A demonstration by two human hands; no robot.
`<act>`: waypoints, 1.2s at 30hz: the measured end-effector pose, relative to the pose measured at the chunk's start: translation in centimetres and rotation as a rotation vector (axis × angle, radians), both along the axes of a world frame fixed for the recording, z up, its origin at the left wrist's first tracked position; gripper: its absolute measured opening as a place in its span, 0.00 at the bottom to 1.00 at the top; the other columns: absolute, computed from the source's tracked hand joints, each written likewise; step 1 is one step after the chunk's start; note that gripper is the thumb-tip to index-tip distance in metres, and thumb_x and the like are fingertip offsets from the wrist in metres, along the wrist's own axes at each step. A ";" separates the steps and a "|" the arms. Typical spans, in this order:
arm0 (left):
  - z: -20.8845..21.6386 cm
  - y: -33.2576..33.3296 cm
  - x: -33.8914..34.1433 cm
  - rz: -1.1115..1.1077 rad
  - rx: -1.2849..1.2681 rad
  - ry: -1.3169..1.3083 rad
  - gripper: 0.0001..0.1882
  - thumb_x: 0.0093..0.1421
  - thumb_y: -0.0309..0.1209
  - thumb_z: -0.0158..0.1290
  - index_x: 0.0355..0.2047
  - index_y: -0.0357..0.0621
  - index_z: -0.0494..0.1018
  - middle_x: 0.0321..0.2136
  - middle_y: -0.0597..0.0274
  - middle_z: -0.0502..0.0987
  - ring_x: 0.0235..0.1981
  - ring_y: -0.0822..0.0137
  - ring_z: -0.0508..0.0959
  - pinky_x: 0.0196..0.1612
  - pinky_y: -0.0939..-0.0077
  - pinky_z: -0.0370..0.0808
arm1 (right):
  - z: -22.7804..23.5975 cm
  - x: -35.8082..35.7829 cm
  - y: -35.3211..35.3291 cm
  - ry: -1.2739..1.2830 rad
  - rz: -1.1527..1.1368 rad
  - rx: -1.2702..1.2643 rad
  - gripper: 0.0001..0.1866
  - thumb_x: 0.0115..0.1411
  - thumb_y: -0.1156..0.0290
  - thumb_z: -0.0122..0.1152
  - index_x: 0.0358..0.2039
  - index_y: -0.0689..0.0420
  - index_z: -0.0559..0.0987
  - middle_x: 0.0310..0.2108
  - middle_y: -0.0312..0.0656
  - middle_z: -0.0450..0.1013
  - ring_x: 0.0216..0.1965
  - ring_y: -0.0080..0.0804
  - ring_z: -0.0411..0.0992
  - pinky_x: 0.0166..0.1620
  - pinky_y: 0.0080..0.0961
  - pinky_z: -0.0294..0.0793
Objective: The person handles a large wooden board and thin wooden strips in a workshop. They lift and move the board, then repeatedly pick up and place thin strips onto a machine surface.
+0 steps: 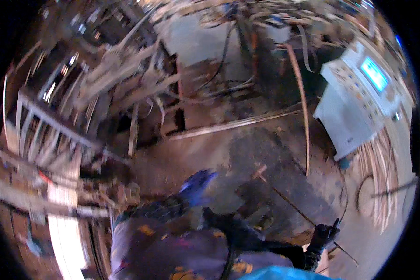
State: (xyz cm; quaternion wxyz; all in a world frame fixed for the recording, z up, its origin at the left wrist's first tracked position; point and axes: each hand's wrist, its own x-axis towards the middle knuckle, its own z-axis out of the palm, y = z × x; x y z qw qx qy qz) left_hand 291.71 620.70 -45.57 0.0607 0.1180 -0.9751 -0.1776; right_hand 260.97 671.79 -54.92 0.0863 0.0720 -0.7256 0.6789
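My right hand [323, 237], in a black glove, is closed round a long thin rod [289, 201]. A short brown crosspiece sits at the rod's far end, over the dark floor, and its near end sticks out past my hand at the lower right. My left hand [198, 185] shows as a blue smear at the end of a dark patterned sleeve, left of the crosspiece and apart from the rod. Motion blur hides its fingers and whatever it may hold.
A pale control cabinet [350, 116] with a lit screen stands at the right, long thin strips [380, 182] beside it. A brown pole [303, 112] rises from the floor. Metal railing [51, 126] and machinery line the left. A long bar [233, 125] crosses the floor ahead.
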 end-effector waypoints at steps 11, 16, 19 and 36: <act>-1.4 4.1 -17.1 0.460 0.195 -0.103 0.28 0.50 0.41 0.59 0.54 0.61 0.73 0.44 0.52 0.79 0.45 0.47 0.78 0.54 0.45 0.69 | 9.2 -23.4 -31.8 -0.060 1.096 -0.248 0.23 0.72 0.50 0.41 0.48 0.55 0.76 0.11 0.26 0.56 0.11 0.18 0.49 0.22 0.23 0.57; -7.0 -1.1 -10.4 0.782 0.266 -0.221 0.16 0.54 0.45 0.57 0.41 0.58 0.78 0.32 0.60 0.82 0.38 0.53 0.81 0.52 0.40 0.62 | 15.0 -20.9 -47.6 -1.022 1.377 -0.860 0.24 0.70 0.48 0.46 0.45 0.54 0.80 0.10 0.25 0.54 0.10 0.18 0.46 0.18 0.21 0.54; -7.7 -1.2 -11.3 0.919 0.361 -0.170 0.14 0.57 0.49 0.55 0.38 0.59 0.79 0.31 0.62 0.82 0.35 0.56 0.81 0.52 0.40 0.58 | 18.0 -20.0 -55.1 -0.986 1.298 -0.538 0.21 0.69 0.50 0.51 0.43 0.54 0.80 0.10 0.24 0.51 0.09 0.19 0.44 0.18 0.21 0.55; -4.5 -22.2 -35.3 1.357 0.746 0.148 0.18 0.63 0.48 0.52 0.40 0.50 0.81 0.30 0.53 0.82 0.34 0.55 0.82 0.39 0.65 0.77 | 16.2 -36.0 -98.2 -1.349 1.623 -0.356 0.18 0.64 0.60 0.61 0.53 0.52 0.77 0.39 0.42 0.78 0.42 0.36 0.76 0.47 0.40 0.79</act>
